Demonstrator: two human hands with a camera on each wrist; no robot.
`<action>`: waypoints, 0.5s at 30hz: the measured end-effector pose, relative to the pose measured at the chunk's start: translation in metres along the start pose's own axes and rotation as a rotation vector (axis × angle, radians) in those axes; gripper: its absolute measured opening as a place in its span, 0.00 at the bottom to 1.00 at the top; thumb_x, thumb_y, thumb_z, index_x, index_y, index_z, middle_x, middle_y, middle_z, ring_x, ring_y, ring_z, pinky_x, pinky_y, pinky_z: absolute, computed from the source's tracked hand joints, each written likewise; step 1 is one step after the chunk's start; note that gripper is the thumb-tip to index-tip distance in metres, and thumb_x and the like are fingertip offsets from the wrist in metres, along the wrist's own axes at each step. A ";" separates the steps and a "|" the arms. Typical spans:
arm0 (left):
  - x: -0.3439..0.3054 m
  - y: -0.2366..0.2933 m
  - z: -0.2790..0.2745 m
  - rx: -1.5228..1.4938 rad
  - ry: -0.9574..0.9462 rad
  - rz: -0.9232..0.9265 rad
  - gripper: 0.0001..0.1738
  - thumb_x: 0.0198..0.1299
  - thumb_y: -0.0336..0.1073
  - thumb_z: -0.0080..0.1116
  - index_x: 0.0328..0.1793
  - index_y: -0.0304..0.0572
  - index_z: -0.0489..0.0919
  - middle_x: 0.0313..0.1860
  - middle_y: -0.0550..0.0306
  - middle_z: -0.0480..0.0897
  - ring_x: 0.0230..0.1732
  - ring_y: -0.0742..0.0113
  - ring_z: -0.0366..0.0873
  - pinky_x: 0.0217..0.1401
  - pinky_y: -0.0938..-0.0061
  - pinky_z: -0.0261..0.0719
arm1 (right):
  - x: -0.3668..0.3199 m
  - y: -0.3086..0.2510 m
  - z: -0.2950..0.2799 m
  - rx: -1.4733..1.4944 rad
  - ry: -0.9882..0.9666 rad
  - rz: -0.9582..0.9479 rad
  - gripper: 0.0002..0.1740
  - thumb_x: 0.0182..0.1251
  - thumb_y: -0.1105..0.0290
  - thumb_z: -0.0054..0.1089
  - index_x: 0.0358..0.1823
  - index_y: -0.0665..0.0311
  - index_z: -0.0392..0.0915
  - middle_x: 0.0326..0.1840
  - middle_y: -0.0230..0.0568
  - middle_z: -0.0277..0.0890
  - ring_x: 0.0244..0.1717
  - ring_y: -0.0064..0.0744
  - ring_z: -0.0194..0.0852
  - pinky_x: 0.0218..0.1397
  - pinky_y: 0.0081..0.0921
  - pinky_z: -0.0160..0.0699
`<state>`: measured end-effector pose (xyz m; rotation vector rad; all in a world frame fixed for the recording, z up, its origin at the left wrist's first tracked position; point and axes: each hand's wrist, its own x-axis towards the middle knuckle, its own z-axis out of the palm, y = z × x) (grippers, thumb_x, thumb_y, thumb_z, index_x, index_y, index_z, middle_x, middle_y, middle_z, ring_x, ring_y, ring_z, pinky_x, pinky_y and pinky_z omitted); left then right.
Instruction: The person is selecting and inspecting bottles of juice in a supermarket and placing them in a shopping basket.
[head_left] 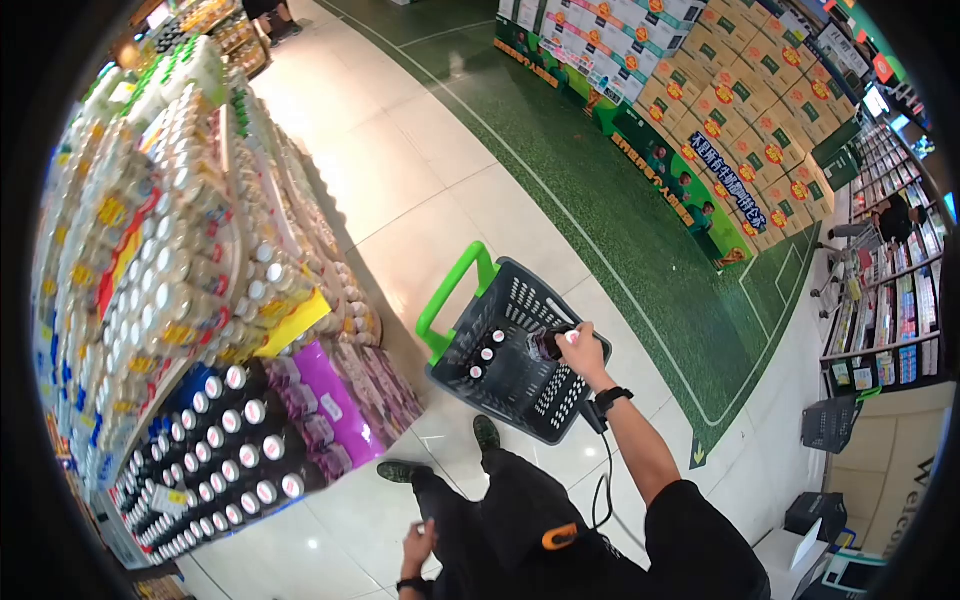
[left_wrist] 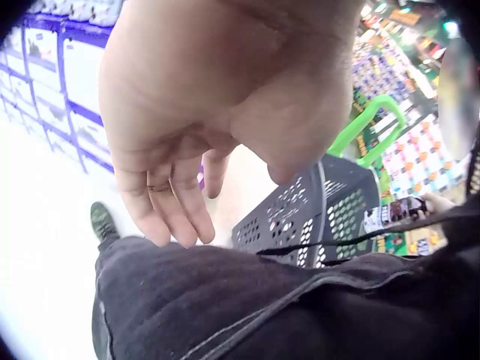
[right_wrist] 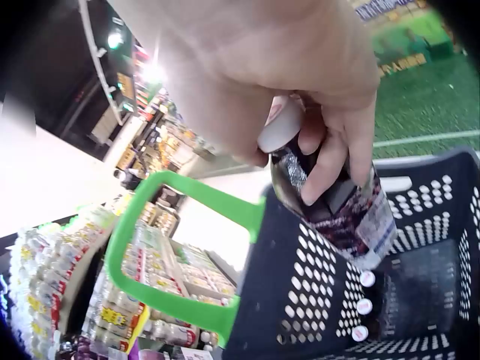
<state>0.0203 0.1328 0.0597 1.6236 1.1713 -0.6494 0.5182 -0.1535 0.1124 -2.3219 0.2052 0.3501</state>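
Observation:
My right hand (head_left: pixel 583 355) grips a dark bottle (right_wrist: pixel 352 217) with a white cap and a printed label, close under the cap. The bottle is tilted, its lower end inside the grey shopping basket (right_wrist: pixel 262 300). Three white-capped bottles (head_left: pixel 487 354) stand at one side of the basket's floor. A green handle (head_left: pixel 445 288) rises from the basket's far-left end. My left hand (left_wrist: pixel 225 90) hangs beside my thigh, fingers loosely bent, with nothing in it.
Stacked packs of dark, white-capped bottles (head_left: pixel 225 440) and a purple-wrapped pack (head_left: pixel 335 410) stand at left, with tall bottle piles behind. Cartons (head_left: pixel 740 120) rise beyond the green mat (head_left: pixel 560 150). Another basket (head_left: pixel 828 427) sits at right. A cable (head_left: pixel 603 500) hangs by my right arm.

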 end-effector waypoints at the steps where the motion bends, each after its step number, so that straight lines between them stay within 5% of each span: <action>1: -0.004 -0.007 0.009 -0.024 -0.029 -0.069 0.34 0.60 0.60 0.58 0.55 0.35 0.73 0.27 0.55 0.85 0.26 0.69 0.82 0.34 0.74 0.80 | 0.010 0.016 0.019 -0.002 0.015 0.040 0.27 0.60 0.55 0.62 0.47 0.68 0.61 0.29 0.55 0.81 0.25 0.46 0.84 0.32 0.36 0.81; 4: 0.016 -0.059 0.040 -0.092 -0.055 -0.049 0.30 0.61 0.57 0.59 0.55 0.37 0.74 0.27 0.54 0.84 0.26 0.70 0.81 0.29 0.76 0.78 | 0.043 0.062 0.078 -0.131 0.075 -0.090 0.26 0.59 0.59 0.62 0.47 0.68 0.61 0.30 0.60 0.78 0.36 0.66 0.78 0.41 0.49 0.76; 5: 0.026 -0.063 0.043 -0.137 -0.055 -0.036 0.28 0.61 0.54 0.62 0.55 0.38 0.74 0.28 0.52 0.83 0.25 0.71 0.79 0.25 0.79 0.76 | 0.055 0.069 0.095 -0.198 0.042 -0.072 0.26 0.58 0.59 0.63 0.48 0.67 0.61 0.35 0.61 0.78 0.40 0.63 0.78 0.43 0.48 0.76; 8: 0.026 -0.050 0.060 -0.134 0.009 0.107 0.25 0.71 0.52 0.48 0.52 0.33 0.77 0.36 0.51 0.82 0.32 0.66 0.79 0.37 0.73 0.77 | 0.102 0.113 0.155 -0.296 -0.029 -0.112 0.26 0.57 0.63 0.63 0.52 0.64 0.62 0.44 0.63 0.74 0.46 0.63 0.76 0.47 0.47 0.76; 10: 0.042 -0.072 0.070 -0.509 -0.032 -0.028 0.21 0.70 0.46 0.51 0.53 0.32 0.76 0.46 0.50 0.82 0.47 0.63 0.78 0.54 0.69 0.74 | 0.126 0.136 0.192 -0.354 -0.021 -0.172 0.26 0.57 0.66 0.63 0.54 0.63 0.62 0.49 0.64 0.71 0.46 0.64 0.75 0.49 0.48 0.77; 15: 0.029 -0.115 0.082 -0.026 0.216 -0.054 0.23 0.70 0.49 0.50 0.52 0.33 0.77 0.44 0.50 0.83 0.46 0.64 0.78 0.53 0.70 0.74 | 0.184 0.192 0.262 -0.279 -0.048 0.020 0.26 0.57 0.63 0.65 0.52 0.62 0.63 0.43 0.61 0.74 0.49 0.59 0.74 0.53 0.47 0.74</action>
